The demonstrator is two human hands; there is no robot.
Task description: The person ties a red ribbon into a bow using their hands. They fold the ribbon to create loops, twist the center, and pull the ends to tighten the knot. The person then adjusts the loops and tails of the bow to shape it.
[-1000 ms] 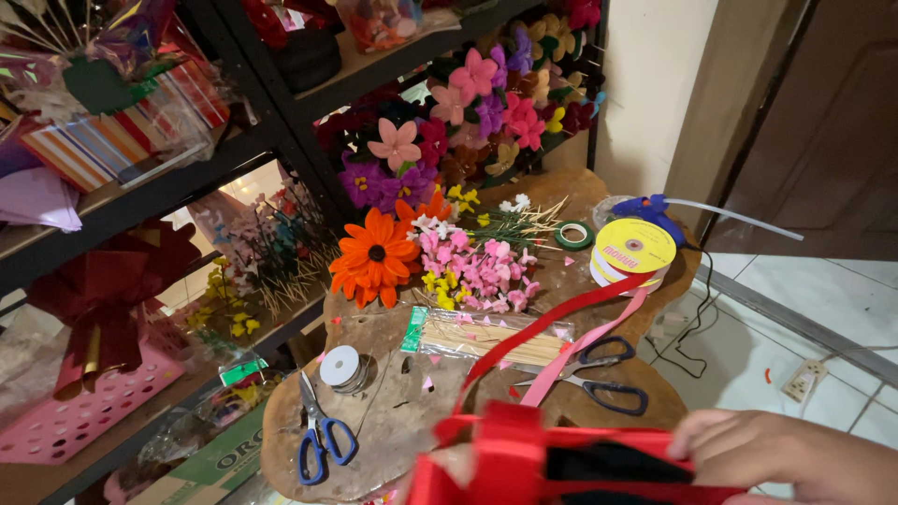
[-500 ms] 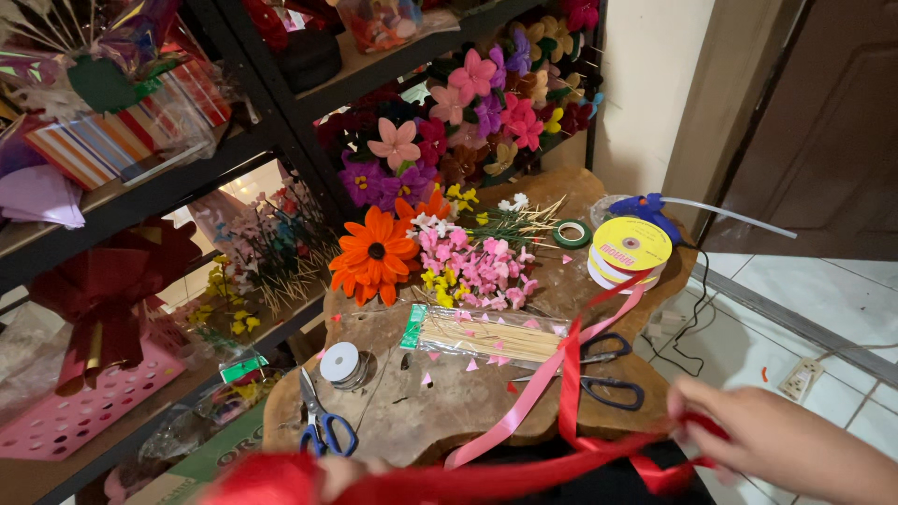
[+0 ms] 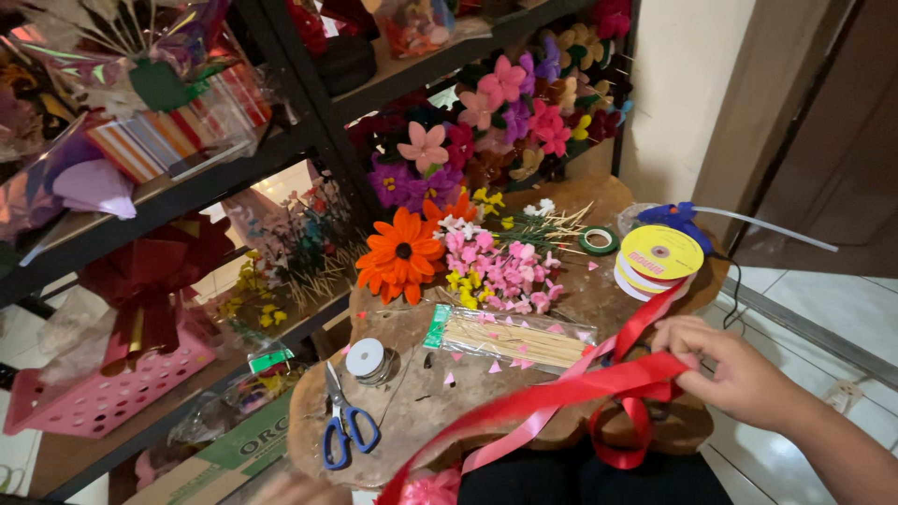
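Now, glossy red ribbon (image 3: 561,397) (looped, pulled taut), right hand (image 3: 739,374) pinching it, left hand unseen.

Bench (image 3: 599,281): rough-edged brown wooden slab
Six to seven o'clock: blue-handled scissors (image 3: 344,425)
Centre-left: spool of thin wire (image 3: 367,357)
Centre: clear packet of wooden sticks (image 3: 513,337) — pink paper scraps scattered about it
Twelve o'clock: orange felt flower (image 3: 402,254), small pink flowers (image 3: 505,266)
One to two o'clock: green tape roll (image 3: 599,241), stacked ribbon spools (image 3: 659,258) — the top one yellow
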